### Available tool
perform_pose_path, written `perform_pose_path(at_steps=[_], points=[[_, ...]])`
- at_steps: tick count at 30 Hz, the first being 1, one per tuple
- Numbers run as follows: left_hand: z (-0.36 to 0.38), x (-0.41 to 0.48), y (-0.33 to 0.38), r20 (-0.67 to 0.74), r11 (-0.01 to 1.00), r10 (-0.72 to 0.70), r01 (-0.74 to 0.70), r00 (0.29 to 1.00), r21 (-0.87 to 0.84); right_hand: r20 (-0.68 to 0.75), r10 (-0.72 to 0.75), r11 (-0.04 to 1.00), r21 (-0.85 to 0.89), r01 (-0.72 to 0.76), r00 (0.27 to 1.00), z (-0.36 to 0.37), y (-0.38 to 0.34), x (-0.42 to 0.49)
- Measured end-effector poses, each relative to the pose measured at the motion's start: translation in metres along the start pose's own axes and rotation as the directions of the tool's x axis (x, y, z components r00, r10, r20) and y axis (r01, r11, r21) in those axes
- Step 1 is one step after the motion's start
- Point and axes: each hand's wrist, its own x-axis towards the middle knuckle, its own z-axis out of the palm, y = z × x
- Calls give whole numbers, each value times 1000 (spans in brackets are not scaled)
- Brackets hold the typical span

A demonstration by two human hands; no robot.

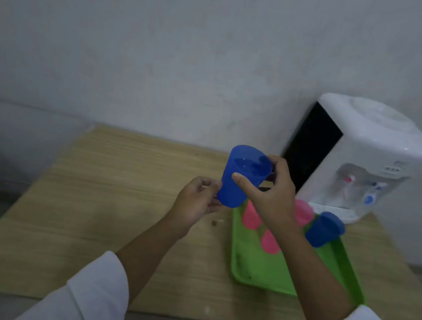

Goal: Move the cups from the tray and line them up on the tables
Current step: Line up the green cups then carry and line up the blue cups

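A: Whereabouts of the translucent blue plastic cup (243,176)?

B: Up in the air, clear of the pale wood-grain surface (113,213). Mouth upward, leaning a little. Just left of the far end of the bright green plastic tray (269,274).

A: Held by what?

B: By both. Grasped high up by the right grip (273,194), thumb laid across the near wall, fingers curled round the far side by the rim. Caught low down by the left grip (195,201), fingertips curled against the bottom of the wall.

A: So, the state of the grips in short?

B: Both clenched on that one cup.

A: And on the tray itself?

B: Three pink plastic cups (250,217) bunched toward the far end, partly hidden behind the right wrist. Too blurred to tell upright from upturned. Also a second blue plastic cup (324,229) at the far right corner, just beside the rightmost pink one.

A: Placement of the tray?

B: Flat on the right half of the surface, long side running away from the viewer, near end bare green.

A: Anything beyond it?

B: A white plastic water dispenser (365,156) with a black side panel. Standing at the far right corner of the surface, just behind the tray, close to the grey wall. Red and blue taps on its front.

A: Clothing?

B: White sleeves (94,293), ending partway up both forearms.
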Motion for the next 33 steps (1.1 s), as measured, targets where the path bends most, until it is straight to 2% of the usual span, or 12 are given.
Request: perform_pose_path(at_steps=[7,14,24,33], points=[[-139,-33,40,38,1000,13,-12,999,-27,50,-20,995,102,14,999,123,-75,-17],[-286,-63,70,78,998,70,-69,994,-8,170,-42,982,187,10,984,248,-148,-34],[-429,-79,95,-55,979,200,-199,978,34,306,-133,964,261,52,943,388,-212,-29],[-541,-59,122,-161,971,218,-197,963,137,385,-190,955,287,78,903,510,-249,-3]])
